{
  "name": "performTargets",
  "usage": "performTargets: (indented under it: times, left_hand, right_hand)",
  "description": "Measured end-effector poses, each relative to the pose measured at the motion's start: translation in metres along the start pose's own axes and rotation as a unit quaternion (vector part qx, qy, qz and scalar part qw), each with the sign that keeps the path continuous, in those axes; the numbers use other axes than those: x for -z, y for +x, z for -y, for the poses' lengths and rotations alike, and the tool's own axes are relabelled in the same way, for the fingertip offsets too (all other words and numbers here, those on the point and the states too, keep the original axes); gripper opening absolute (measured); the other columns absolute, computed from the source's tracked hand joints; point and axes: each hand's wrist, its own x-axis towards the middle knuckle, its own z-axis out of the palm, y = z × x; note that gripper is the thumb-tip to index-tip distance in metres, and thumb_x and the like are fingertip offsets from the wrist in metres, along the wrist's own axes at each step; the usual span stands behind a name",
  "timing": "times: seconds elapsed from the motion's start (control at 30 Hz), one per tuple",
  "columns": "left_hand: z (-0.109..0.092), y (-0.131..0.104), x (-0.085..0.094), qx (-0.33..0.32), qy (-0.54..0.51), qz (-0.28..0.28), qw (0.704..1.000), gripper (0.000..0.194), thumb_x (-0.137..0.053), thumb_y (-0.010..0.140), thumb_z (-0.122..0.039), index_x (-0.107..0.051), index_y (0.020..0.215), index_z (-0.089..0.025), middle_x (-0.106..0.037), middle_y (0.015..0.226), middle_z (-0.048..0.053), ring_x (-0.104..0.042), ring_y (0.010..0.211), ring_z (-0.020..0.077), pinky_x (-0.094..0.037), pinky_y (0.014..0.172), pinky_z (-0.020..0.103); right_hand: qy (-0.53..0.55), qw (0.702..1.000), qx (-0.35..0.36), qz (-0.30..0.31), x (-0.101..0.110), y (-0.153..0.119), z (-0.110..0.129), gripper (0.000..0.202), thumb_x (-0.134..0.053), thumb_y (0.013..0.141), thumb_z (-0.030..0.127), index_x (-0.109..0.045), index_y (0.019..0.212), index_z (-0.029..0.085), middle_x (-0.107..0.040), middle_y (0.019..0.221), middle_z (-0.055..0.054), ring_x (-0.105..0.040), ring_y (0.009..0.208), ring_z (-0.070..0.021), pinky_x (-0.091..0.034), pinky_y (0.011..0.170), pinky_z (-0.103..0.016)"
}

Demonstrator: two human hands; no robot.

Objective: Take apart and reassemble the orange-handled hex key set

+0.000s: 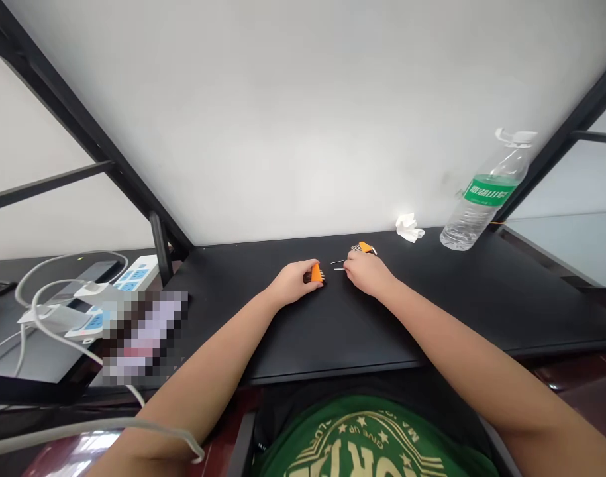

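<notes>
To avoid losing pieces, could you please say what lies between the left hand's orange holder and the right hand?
The head view shows two thin metal rods there, close against the right hand.

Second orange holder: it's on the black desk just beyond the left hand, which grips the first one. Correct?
No: the head view shows the second orange holder just beyond the right hand. It is on the black desk, and the left hand does grip the first orange holder.
</notes>
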Motion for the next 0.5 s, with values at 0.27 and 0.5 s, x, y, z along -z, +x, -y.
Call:
performTargets:
  times: [0.27,0.5]
  left_hand:
    - [0.0,0.0,-0.001,-0.015,0.007,0.001,1.0,0.047,-0.075,0.085,-0.045,-0.067,0.128,-0.026,-0.075,0.105,0.002,-0.072,0.092,0.021,-0.058,0.091,0.033]
    - [-0.005,0.0,0.0,-0.031,0.017,0.006,0.999,0.044,-0.075,0.085,-0.044,-0.069,0.124,-0.026,-0.074,0.101,0.002,-0.07,0.089,0.0201,-0.056,0.088,0.033]
  right_hand:
    - [0.001,0.999,-0.007,-0.038,0.006,0.006,0.004,0.019,-0.054,0.097,0.012,-0.072,0.09,0.013,-0.069,0.099,-0.012,-0.064,0.095,-0.0241,-0.04,0.076,-0.034]
    - [0.121,0.99,0.017,-0.07,0.006,-0.003,0.015,0.01,-0.056,0.097,0.015,-0.065,0.097,0.019,-0.069,0.096,-0.007,-0.058,0.075,-0.0175,-0.035,0.066,-0.031]
